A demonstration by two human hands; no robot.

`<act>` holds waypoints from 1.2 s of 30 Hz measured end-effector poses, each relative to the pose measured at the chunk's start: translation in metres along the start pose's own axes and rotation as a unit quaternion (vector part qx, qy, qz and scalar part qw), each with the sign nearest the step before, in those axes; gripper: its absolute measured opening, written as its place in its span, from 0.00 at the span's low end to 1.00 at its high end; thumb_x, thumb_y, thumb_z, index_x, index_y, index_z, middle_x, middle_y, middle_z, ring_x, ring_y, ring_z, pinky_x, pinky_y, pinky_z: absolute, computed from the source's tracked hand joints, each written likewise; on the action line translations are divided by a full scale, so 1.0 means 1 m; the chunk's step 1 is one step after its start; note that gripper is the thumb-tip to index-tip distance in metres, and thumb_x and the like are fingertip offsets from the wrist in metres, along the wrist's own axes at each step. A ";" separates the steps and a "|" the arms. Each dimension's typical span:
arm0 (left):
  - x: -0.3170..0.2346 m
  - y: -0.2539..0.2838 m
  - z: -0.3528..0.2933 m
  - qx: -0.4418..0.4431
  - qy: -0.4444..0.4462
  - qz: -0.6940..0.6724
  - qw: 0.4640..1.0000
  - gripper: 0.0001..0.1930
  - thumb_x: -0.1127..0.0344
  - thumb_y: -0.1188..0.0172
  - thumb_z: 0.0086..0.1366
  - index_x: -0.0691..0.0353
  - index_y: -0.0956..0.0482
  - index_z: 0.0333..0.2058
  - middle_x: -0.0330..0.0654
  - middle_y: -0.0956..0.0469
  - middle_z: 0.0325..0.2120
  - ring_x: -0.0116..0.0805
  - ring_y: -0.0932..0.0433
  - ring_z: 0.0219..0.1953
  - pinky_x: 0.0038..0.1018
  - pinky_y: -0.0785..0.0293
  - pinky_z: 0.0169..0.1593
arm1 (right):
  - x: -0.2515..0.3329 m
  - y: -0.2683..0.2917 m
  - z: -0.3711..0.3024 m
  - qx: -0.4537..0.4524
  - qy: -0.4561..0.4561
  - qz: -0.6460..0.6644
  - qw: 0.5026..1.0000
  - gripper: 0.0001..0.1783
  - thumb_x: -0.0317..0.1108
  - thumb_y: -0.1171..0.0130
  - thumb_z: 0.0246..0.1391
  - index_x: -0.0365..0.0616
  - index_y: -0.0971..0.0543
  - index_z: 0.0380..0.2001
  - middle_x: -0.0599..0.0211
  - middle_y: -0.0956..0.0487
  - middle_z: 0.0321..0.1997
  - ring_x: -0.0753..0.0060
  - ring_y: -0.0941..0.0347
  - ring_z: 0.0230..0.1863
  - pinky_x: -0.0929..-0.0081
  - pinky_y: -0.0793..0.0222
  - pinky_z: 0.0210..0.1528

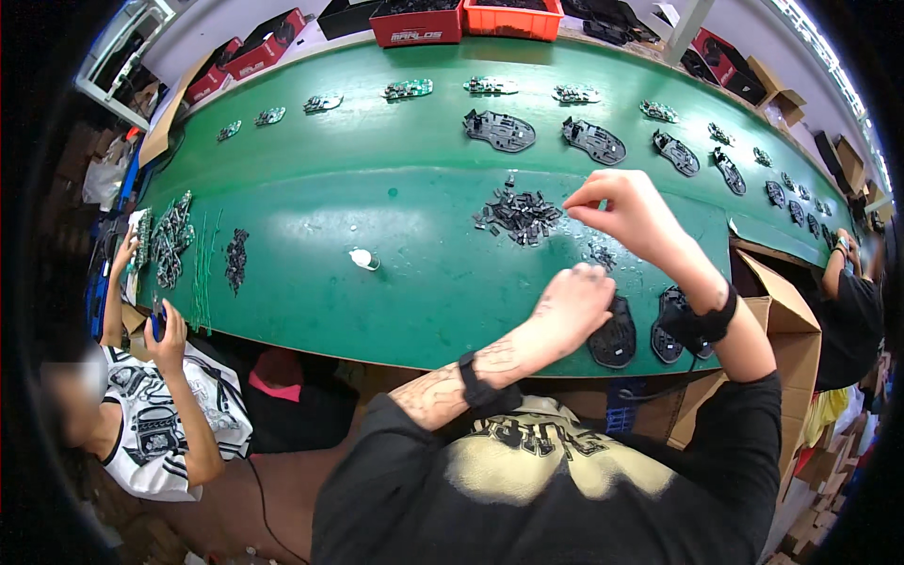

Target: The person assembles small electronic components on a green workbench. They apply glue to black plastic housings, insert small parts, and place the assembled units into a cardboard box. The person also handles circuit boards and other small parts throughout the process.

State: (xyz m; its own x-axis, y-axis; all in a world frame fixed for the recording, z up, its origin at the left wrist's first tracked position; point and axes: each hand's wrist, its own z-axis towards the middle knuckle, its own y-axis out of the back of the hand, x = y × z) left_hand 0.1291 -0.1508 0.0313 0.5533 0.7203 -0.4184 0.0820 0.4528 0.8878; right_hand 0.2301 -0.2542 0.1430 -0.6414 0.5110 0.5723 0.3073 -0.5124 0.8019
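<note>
My right hand (621, 215) is raised at the right edge of a heap of small black plastic pieces (520, 217). Its thumb and fingertips are pinched together, and anything between them is too small to make out. Closer to me, my left hand (576, 299) is closed with its fingers curled under, beside a small scatter of tiny dark parts (601, 255). What it grips, if anything, is hidden. Just right of it a black mouse shell (614, 337) lies near the table's front edge. A second black shell (667, 325) is partly covered by my right forearm's dark wristband.
Rows of green circuit boards (490, 86) and open black mouse shells (499, 131) line the green table (301, 282). A small white container (363, 259) stands left of the heap. An open cardboard box (777, 311) is at right. Co-workers sit at both ends; the left one holds blue-handled pliers (157, 320).
</note>
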 end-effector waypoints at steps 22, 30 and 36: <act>0.067 0.062 -0.138 -0.306 0.321 -0.502 0.743 0.22 0.74 0.42 0.67 0.64 0.33 0.58 0.42 0.22 0.34 0.24 0.23 0.21 0.21 0.25 0.25 | -0.028 -0.093 0.008 0.073 0.021 -0.058 0.995 0.04 0.31 0.33 0.46 0.43 0.17 0.27 0.65 0.21 0.32 0.59 0.25 0.39 0.64 0.28 0.43; 0.056 0.078 -0.122 -0.287 0.315 -0.477 0.769 0.21 0.75 0.42 0.66 0.63 0.33 0.57 0.41 0.22 0.32 0.23 0.22 0.22 0.21 0.23 0.27 | 0.045 -0.092 -0.004 -0.060 0.049 0.113 0.991 0.05 0.25 0.34 0.44 0.40 0.19 0.28 0.62 0.17 0.44 0.60 0.20 0.48 0.67 0.25 0.51; 0.056 0.083 -0.116 -0.258 0.295 -0.447 0.804 0.22 0.74 0.41 0.66 0.62 0.32 0.58 0.41 0.22 0.32 0.24 0.22 0.23 0.21 0.24 0.26 | 0.042 -0.102 -0.005 0.002 -0.028 0.139 0.990 0.08 0.28 0.35 0.46 0.40 0.23 0.31 0.64 0.19 0.38 0.63 0.21 0.39 0.69 0.26 0.42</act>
State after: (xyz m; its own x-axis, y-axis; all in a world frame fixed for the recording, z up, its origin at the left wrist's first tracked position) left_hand 0.0705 -0.0116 0.0592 -0.0389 0.0399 -0.9984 -0.2105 0.9764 0.0473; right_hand 0.1686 -0.1839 0.0842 -0.4913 0.3877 0.7799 0.4697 -0.6362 0.6121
